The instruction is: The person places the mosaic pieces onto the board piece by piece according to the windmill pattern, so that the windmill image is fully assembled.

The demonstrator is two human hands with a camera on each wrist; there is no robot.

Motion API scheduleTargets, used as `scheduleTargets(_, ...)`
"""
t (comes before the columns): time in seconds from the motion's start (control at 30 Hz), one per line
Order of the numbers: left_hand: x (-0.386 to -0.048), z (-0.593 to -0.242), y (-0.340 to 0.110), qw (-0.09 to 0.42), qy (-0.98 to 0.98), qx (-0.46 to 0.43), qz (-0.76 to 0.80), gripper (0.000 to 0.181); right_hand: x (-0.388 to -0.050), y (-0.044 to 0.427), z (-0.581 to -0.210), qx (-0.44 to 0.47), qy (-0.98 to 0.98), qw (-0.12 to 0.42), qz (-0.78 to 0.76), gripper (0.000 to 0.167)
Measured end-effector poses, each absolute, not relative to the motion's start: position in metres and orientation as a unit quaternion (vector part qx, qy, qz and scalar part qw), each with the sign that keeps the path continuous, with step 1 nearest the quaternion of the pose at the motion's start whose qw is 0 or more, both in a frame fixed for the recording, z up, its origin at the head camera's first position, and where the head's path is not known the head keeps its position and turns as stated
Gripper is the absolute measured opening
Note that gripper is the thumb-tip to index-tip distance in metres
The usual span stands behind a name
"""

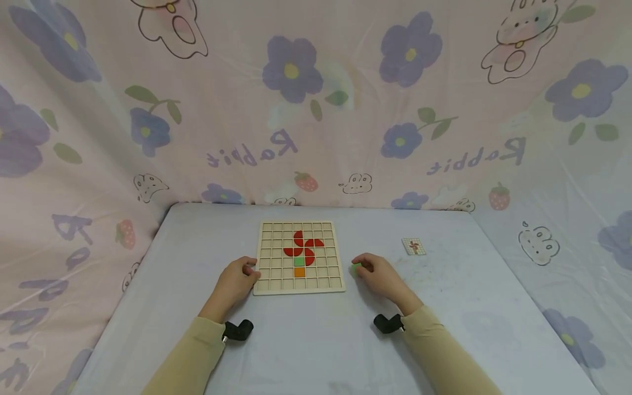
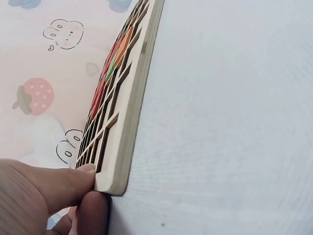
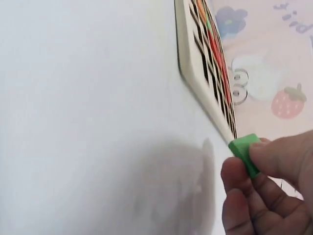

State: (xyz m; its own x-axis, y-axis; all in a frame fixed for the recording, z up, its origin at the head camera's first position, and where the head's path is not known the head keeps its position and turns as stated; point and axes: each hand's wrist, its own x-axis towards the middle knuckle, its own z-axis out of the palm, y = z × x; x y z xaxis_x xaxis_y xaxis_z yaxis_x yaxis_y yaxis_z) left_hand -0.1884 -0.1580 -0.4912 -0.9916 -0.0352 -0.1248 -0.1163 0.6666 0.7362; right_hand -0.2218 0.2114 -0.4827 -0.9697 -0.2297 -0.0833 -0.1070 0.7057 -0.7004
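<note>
A wooden grid board (image 1: 323, 280) lies on the table with red quarter-round pieces (image 1: 309, 256) in a pinwheel pattern. Below them in the grid sit a green square piece (image 1: 299, 261) and an orange square piece (image 1: 299, 272). At the board's left edge my left hand (image 1: 236, 280) grips the frame, thumb on top, as the left wrist view shows near a corner. Just off the right edge, my right hand (image 1: 382, 277) pinches a green block (image 3: 246, 152) between thumb and fingers, apart from the grid cells.
To the right of the board lies a small pattern card (image 1: 413, 246) with a red pinwheel printed on a grid. A pale cloth covers the table (image 1: 306, 340). Behind and at the sides hangs a printed curtain (image 1: 345, 126) with flowers and rabbits.
</note>
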Motion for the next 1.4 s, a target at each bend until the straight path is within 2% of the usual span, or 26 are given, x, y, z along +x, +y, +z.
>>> scheduleTargets(0.67,-0.188,-0.491,-0.159,0.052,0.911,-0.044,0.407,0.04,-0.207,0.109,-0.482,-0.138,0.872,0.111,-0.456,0.011)
scheduleTargets(1.4,-0.19,-0.49,-0.155,0.047,0.913,-0.054,0.402,0.039,-0.202,0.084,-0.5,-0.105,0.925,0.053,-0.361,0.02)
